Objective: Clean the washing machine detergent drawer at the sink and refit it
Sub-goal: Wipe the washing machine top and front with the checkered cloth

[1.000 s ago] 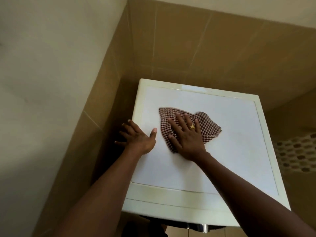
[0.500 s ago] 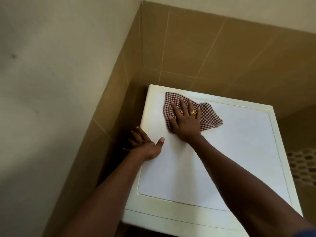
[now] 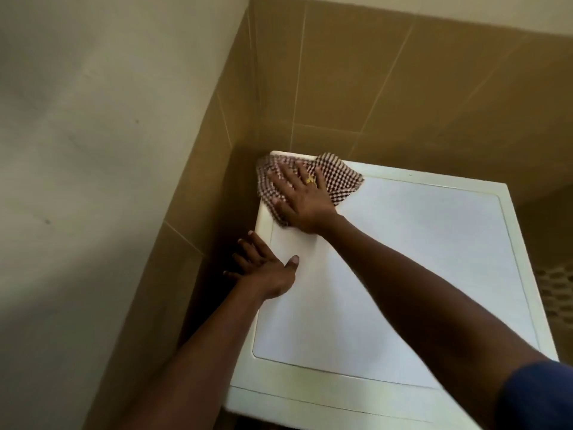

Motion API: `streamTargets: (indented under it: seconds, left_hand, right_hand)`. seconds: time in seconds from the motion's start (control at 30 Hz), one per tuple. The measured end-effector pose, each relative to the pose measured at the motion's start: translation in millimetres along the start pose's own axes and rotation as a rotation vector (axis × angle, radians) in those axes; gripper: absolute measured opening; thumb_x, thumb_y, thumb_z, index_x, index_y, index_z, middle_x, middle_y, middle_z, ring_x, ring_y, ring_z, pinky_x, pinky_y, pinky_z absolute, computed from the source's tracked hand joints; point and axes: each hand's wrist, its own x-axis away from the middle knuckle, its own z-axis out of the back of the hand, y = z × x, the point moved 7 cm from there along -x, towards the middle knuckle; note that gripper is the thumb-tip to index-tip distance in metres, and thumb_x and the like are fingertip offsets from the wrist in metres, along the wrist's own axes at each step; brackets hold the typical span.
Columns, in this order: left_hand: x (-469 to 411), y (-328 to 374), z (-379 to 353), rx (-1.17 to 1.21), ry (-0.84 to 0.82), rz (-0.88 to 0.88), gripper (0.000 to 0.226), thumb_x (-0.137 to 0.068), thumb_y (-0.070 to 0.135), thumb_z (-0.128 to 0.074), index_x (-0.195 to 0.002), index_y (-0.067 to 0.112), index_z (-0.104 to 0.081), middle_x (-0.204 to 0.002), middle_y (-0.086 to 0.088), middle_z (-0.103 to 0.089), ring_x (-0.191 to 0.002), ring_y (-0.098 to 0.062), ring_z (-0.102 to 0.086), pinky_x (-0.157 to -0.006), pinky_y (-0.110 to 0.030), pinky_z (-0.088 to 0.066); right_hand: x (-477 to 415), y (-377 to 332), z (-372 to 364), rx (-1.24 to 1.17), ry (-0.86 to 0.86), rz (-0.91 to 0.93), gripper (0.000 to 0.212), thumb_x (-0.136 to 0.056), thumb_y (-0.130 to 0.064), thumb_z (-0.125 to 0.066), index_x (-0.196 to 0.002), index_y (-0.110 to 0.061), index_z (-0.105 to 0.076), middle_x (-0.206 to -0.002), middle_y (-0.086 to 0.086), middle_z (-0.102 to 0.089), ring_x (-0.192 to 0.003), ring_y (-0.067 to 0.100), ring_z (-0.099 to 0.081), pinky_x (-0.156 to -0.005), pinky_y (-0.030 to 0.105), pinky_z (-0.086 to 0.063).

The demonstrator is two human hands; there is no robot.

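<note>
The checked cloth (image 3: 341, 178) is pressed flat onto the far left corner of the machine (image 3: 418, 274) top by the right hand (image 3: 305, 200), fingers straight and spread, nothing gripped. The left hand (image 3: 266, 271) is laid open on the left edge, thumb on top, fingers splayed over the side toward the tiled wall (image 3: 341, 72). So it's the top that's being wiped here, not the drawer. The drawer can't be seen at all, tbh: the machine's front is cut off at the near edge, and no sink is in view. Whether it's been washed and refitted can't be told. Best guess is a wipe-down around the drawer job, with how much is left unclear.
</note>
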Motion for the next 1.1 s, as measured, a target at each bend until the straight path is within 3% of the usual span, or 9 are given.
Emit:
streamTargets:
  seconds: [0.07,0.27,0.4,0.47,0.6,0.67,0.87,1.03,1.1]
  left_hand:
    - [0,-1,-1,0.006,0.018,-0.009,0.111,-0.099,0.07,-0.037,-0.15,0.006,0.038,-0.162,-0.021,0.035,-0.153,-0.045,0.02,-0.121,-0.069,0.003]
    - [-6,-1,-3,-0.001,0.067,-0.001,0.117,-0.096,0.071,-0.042,-0.149,0.004,0.038,-0.163,-0.022,0.032,-0.154,-0.046,0.017,-0.119,-0.069,0.001]
    - [-4,-2,-3,-0.008,0.13,-0.008,0.12,-0.094,0.071,-0.047,-0.151,0.005,0.035,-0.165,-0.021,0.028,-0.154,-0.045,0.014,-0.12,-0.069,-0.001]
    - [-1,-1,-3,0.005,0.131,-0.026,0.122,-0.093,0.071,-0.05,-0.152,0.005,0.034,-0.166,-0.02,0.027,-0.155,-0.043,0.015,-0.121,-0.068,0.001]
    - [2,5,3,-0.079,0.189,-0.109,0.122,-0.093,0.067,-0.055,-0.155,0.004,0.029,-0.166,-0.019,0.029,-0.154,-0.038,0.024,-0.121,-0.065,0.008]
    - [5,34,11,-0.22,0.278,-0.249,0.112,-0.096,0.061,-0.054,-0.159,0.008,0.022,-0.165,-0.02,0.029,-0.153,-0.041,0.026,-0.121,-0.066,0.009]
    - [17,145,10,-0.324,0.272,-0.594,0.09,-0.099,0.053,-0.056,-0.164,0.023,-0.002,-0.171,-0.012,0.016,-0.158,-0.036,0.013,-0.126,-0.058,-0.004]
    - [20,179,-11,-0.349,0.24,-0.642,0.082,-0.102,0.045,-0.055,-0.165,0.022,-0.008,-0.173,-0.01,0.007,-0.159,-0.033,0.005,-0.127,-0.053,-0.014]
    - [16,192,-15,-0.374,0.233,-0.645,0.077,-0.104,0.04,-0.055,-0.164,0.021,-0.011,-0.173,-0.011,0.002,-0.159,-0.034,0.002,-0.127,-0.051,-0.016]
  right_hand:
    - [29,23,-1,0.046,0.023,0.093,0.063,-0.105,-0.063,-0.018,-0.163,-0.041,-0.01,-0.173,-0.005,-0.004,-0.159,0.026,-0.001,-0.124,0.062,0.002]
    - [39,91,9,-0.036,0.037,-0.458,0.066,-0.101,-0.068,-0.016,-0.162,-0.044,-0.002,-0.172,-0.005,0.008,-0.158,0.033,0.009,-0.121,0.066,0.01]
    - [62,41,1,0.022,-0.042,-0.075,0.067,-0.102,-0.067,-0.013,-0.162,-0.042,-0.001,-0.172,-0.004,0.008,-0.158,0.029,0.011,-0.122,0.065,0.008]
    - [105,70,2,0.042,0.008,-0.061,0.066,-0.101,-0.068,-0.016,-0.162,-0.044,-0.008,-0.173,-0.007,0.0,-0.159,0.027,0.002,-0.123,0.059,0.006]
    - [145,160,10,-0.043,0.088,-0.578,0.066,-0.1,-0.069,-0.022,-0.161,-0.047,-0.009,-0.173,-0.006,-0.001,-0.159,0.032,0.001,-0.121,0.065,0.004]
    - [128,156,11,-0.098,0.079,-0.692,0.067,-0.101,-0.067,-0.024,-0.162,-0.045,-0.007,-0.173,-0.003,0.004,-0.158,0.036,0.006,-0.119,0.068,0.008]
    - [192,106,-5,-0.009,0.041,-0.196,0.065,-0.101,-0.066,-0.018,-0.161,-0.047,-0.006,-0.173,-0.008,0.001,-0.159,0.029,0.002,-0.124,0.061,0.005]
    - [220,214,9,-0.088,0.108,-0.711,0.066,-0.1,-0.07,-0.019,-0.16,-0.049,-0.002,-0.173,-0.006,0.004,-0.158,0.033,0.005,-0.121,0.067,0.007]
    - [193,210,11,-0.106,0.114,-0.742,0.068,-0.1,-0.069,-0.021,-0.161,-0.046,-0.004,-0.173,-0.003,0.004,-0.158,0.036,0.007,-0.119,0.068,0.01]
